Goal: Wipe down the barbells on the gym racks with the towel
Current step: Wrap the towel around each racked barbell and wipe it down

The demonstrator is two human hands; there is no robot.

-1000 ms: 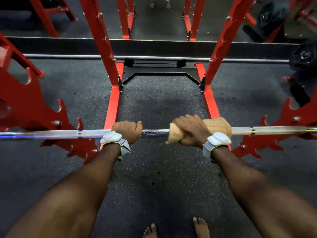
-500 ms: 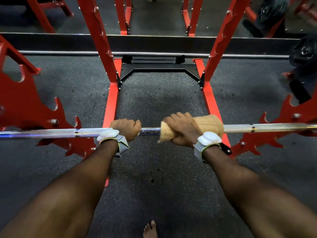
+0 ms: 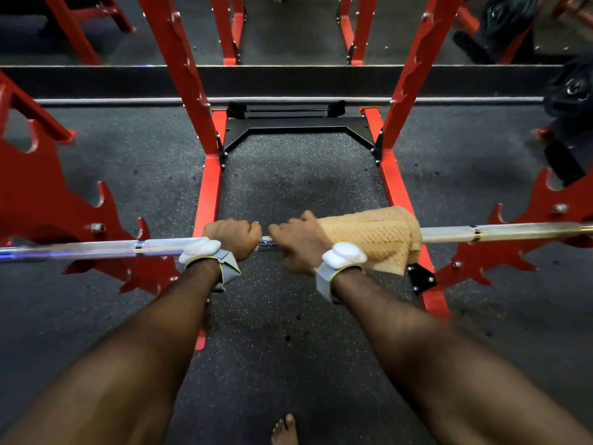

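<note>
Both arms are stretched forward, with the hands set close together on the barbell (image 3: 96, 248).

The left hand (image 3: 232, 237) is curled knuckles-up round the bare shaft. The right hand (image 3: 298, 244), slightly blurred, is closed over the left end of the towel (image 3: 378, 239). A left wristband (image 3: 205, 252) and a right wristband (image 3: 343, 256) are worn. One bare foot (image 3: 285, 428) is seen below.

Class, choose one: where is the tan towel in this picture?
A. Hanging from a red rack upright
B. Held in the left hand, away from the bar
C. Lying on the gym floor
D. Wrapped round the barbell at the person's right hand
D: the towel is wrapped round the barbell, gripped by the right hand; the left hand holds bare bar.
</note>
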